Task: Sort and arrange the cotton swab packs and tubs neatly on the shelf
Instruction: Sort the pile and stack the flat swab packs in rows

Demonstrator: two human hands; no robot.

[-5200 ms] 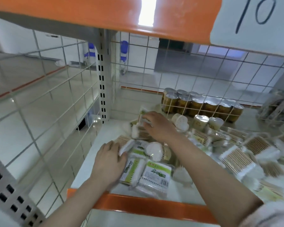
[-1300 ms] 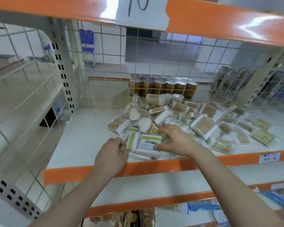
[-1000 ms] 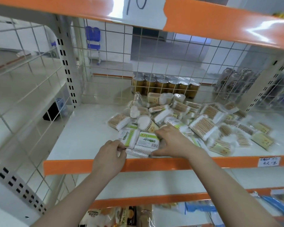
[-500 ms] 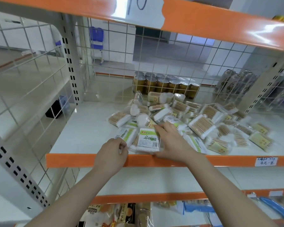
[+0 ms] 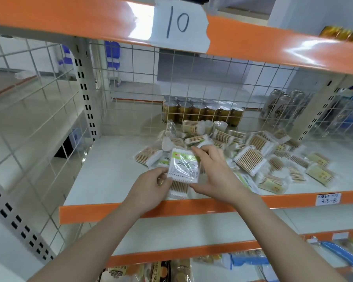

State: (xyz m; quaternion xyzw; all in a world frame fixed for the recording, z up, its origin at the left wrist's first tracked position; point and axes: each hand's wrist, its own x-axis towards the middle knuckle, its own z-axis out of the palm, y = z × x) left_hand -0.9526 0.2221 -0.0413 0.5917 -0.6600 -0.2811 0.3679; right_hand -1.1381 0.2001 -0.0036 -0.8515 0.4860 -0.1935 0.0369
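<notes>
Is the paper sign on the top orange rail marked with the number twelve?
No, the paper sign taped on the top orange rail reads 10.

This is a shop. The shelf [image 5: 110, 180] has an orange front edge with a small price tag [image 5: 328, 199] stuck on it. A paper sign [image 5: 178, 25] saying 10 hangs on the shelf above. Lots of the same cotton swab packs [image 5: 251, 157] lie in a pile, cans [image 5: 202, 112] stand in rows behind a wire grid [image 5: 130, 82], and more packed goods [image 5: 249, 259] sit on the shelf below

White tiled wall [image 5: 208, 78] behind mesh [image 5: 130, 94]
</notes>
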